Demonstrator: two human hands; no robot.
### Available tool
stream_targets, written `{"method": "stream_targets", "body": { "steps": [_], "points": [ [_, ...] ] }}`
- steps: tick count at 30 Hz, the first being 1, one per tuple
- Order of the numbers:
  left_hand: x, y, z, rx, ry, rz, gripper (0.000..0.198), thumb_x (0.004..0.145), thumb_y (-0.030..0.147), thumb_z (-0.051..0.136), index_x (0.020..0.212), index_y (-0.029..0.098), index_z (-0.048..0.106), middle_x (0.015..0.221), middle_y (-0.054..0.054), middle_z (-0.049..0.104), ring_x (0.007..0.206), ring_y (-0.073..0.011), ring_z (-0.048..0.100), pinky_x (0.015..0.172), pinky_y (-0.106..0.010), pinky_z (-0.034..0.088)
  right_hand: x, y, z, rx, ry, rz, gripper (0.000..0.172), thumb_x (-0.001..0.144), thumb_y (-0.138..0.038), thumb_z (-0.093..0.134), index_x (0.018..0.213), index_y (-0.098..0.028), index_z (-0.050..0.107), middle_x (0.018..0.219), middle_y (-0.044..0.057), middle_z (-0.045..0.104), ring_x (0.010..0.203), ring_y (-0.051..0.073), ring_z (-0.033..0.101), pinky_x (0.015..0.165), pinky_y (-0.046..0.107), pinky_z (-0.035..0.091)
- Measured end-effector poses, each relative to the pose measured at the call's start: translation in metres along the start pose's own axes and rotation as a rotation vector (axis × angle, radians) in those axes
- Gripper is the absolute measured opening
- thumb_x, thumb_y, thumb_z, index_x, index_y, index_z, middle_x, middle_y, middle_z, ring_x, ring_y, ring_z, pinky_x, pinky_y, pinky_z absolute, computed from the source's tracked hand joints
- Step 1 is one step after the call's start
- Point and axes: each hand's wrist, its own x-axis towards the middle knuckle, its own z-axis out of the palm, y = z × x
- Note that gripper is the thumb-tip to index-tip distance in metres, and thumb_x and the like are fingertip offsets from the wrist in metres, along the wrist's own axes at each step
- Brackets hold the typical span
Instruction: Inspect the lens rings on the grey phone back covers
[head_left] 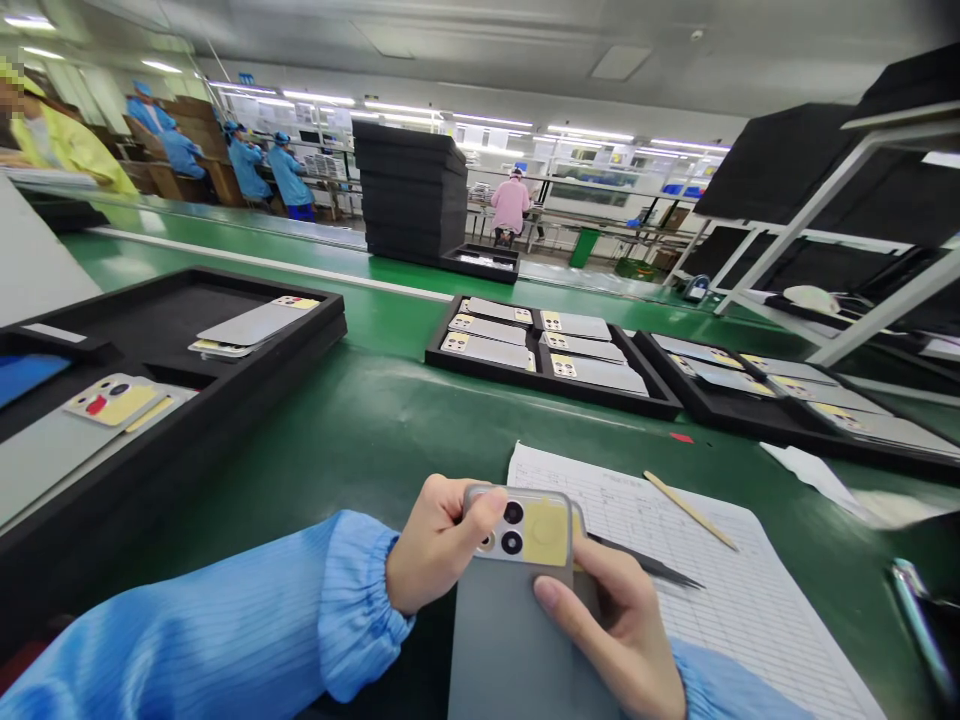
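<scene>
A grey phone back cover (517, 630) with black camera rings and yellow film at its top is held upright in front of me. Behind it, a second cover shows along the right edge. My left hand (442, 540) grips the top left corner, its thumb lying by the camera rings. From the right side, my right hand (626, 625) is closed on the covers, thumb on the front face. Black tweezers (660, 568) stick out past my right hand over the paper; whether the hand holds them is hidden.
Foam trays with more covers stand at left (270, 400), centre (480, 370) and right (697, 400). On the green table lie a printed sheet (750, 600) and a wooden stick (690, 510). Stacked black trays (409, 190) rise behind. A co-worker in yellow (67, 150) is at far left.
</scene>
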Motion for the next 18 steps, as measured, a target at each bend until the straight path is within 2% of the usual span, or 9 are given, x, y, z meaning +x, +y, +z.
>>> {"method": "stream_targets", "body": {
  "steps": [6,10,14,18],
  "points": [
    [0.0005,0.0011,0.0015,-0.021,0.009,-0.026,0.046,0.079,0.051,0.039,0.049,0.016,0.034,0.047,0.003,0.032,0.043,-0.0055,0.028,0.038,-0.02,0.023,-0.0027,0.0042,-0.0007,-0.022,0.016,0.064,0.019,0.071,-0.034,0.06,0.079,-0.02,0.071,0.067,0.003,0.068,0.067,0.022,0.06,0.059,0.027,0.045],
    [-0.0003,-0.0003,0.0004,-0.061,0.016,-0.047,0.045,0.079,0.05,0.039,0.051,0.015,0.039,0.048,0.003,0.037,0.043,-0.0058,0.031,0.039,-0.019,0.024,-0.0023,0.0037,-0.0007,-0.019,-0.002,0.048,0.017,0.073,-0.032,0.059,0.076,-0.02,0.07,0.061,0.002,0.065,0.064,0.02,0.06,0.055,0.024,0.044],
    [-0.0004,-0.0007,0.0012,-0.165,0.063,-0.045,0.046,0.079,0.049,0.041,0.048,0.016,0.037,0.043,0.004,0.036,0.039,-0.0049,0.029,0.037,-0.019,0.023,0.0011,-0.0003,-0.0003,0.036,-0.025,0.053,0.021,0.074,-0.033,0.057,0.083,-0.021,0.071,0.066,0.002,0.066,0.062,0.019,0.058,0.055,0.024,0.044],
    [-0.0009,0.0018,0.003,-0.265,0.058,-0.078,0.047,0.081,0.047,0.039,0.046,0.015,0.04,0.042,0.004,0.038,0.039,-0.0059,0.032,0.038,-0.02,0.025,0.003,-0.0005,-0.0011,0.071,-0.053,0.067,0.022,0.075,-0.033,0.057,0.085,-0.02,0.071,0.061,0.002,0.063,0.063,0.019,0.058,0.053,0.023,0.043]
  ]
}}
